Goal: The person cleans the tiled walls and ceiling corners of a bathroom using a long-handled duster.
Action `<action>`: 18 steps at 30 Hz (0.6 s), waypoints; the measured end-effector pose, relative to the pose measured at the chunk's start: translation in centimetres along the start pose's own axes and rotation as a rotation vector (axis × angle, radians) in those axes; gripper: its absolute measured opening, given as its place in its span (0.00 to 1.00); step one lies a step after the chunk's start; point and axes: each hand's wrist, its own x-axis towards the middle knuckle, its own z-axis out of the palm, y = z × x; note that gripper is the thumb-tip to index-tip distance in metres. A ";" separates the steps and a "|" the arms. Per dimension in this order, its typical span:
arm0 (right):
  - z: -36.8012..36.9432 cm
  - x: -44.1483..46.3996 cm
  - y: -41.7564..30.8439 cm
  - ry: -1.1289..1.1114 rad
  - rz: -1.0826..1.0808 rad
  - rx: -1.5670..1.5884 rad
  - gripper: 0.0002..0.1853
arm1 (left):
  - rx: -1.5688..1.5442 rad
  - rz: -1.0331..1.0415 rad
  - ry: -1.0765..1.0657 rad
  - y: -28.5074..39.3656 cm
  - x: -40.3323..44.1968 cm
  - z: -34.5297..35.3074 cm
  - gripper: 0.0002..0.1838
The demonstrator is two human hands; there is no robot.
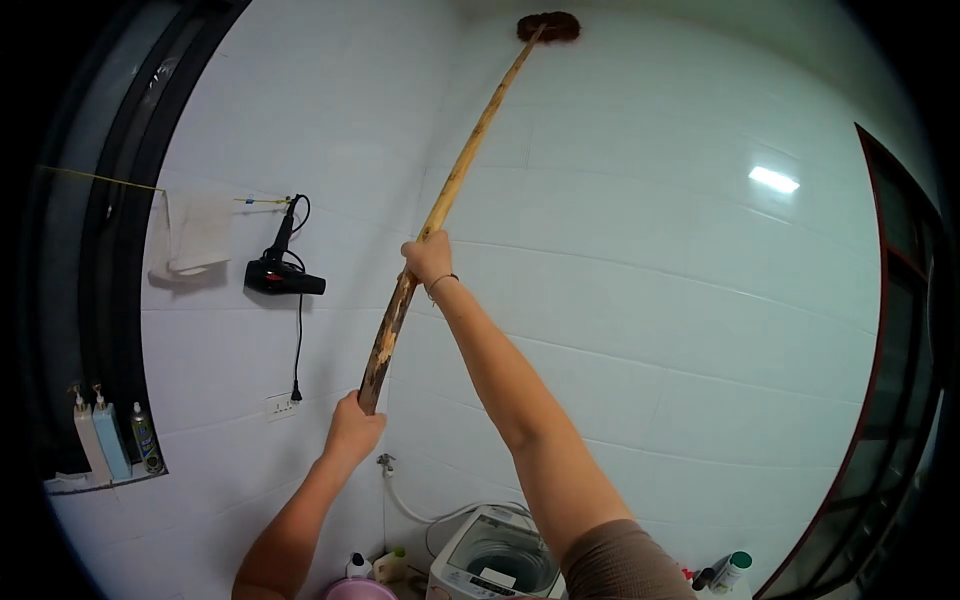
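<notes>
A long wooden pole (463,170) slants up and to the right, with a dark reddish-brown brush head (548,27) at its top, against the upper part of the tiled wall. My left hand (354,430) is wrapped round the pole's lower end. Higher up, around the middle of the pole, my right hand (430,257) grips it, a thin bracelet at the wrist. Between the two hands the wood is dark with patchy bark.
A black hair dryer (285,277) and a white cloth (198,232) hang at the left wall. Bottles (112,440) stand on the window ledge. Below are a washing machine (495,555), a pink basin (360,590) and a tap (386,462). A dark-framed window (900,300) is at right.
</notes>
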 end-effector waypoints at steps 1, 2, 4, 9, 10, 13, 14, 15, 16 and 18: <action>0.3 -0.4 0.0 -0.052 0.033 -0.027 0.17 | -0.018 -0.030 -0.028 -0.1 -0.4 -0.1 0.11; 0.6 -0.8 -0.1 -0.054 0.033 -0.025 0.17 | -0.034 -0.059 -0.058 0.1 -0.8 -0.2 0.10; 1.0 -1.7 -0.3 -0.083 0.038 0.034 0.19 | -0.075 -0.115 -0.088 1.1 -2.1 -0.5 0.09; 0.4 -4.7 -0.2 -0.192 0.137 -0.017 0.21 | -0.164 -0.198 -0.134 0.4 -4.2 0.2 0.06; 0.3 -5.3 0.1 -0.201 0.155 -0.057 0.21 | -0.180 -0.219 -0.154 0.2 -4.7 0.5 0.06; -0.8 -7.4 1.5 -0.142 0.062 -0.094 0.20 | -0.196 -0.237 -0.197 -1.0 -6.2 1.8 0.07; -1.4 -8.1 2.0 -0.138 0.068 -0.096 0.20 | -0.196 -0.225 -0.208 -1.8 -6.5 2.5 0.07; -2.0 -8.6 2.3 -0.141 0.061 -0.094 0.19 | -0.192 -0.228 -0.218 -2.7 -6.9 3.2 0.07; -2.7 -8.9 2.7 -0.144 0.051 -0.092 0.19 | -0.150 -0.169 -0.207 -3.1 -7.3 3.7 0.08; -4.0 -9.1 3.3 -0.158 0.089 -0.042 0.18 | -0.107 -0.112 -0.207 -3.3 -7.6 4.6 0.08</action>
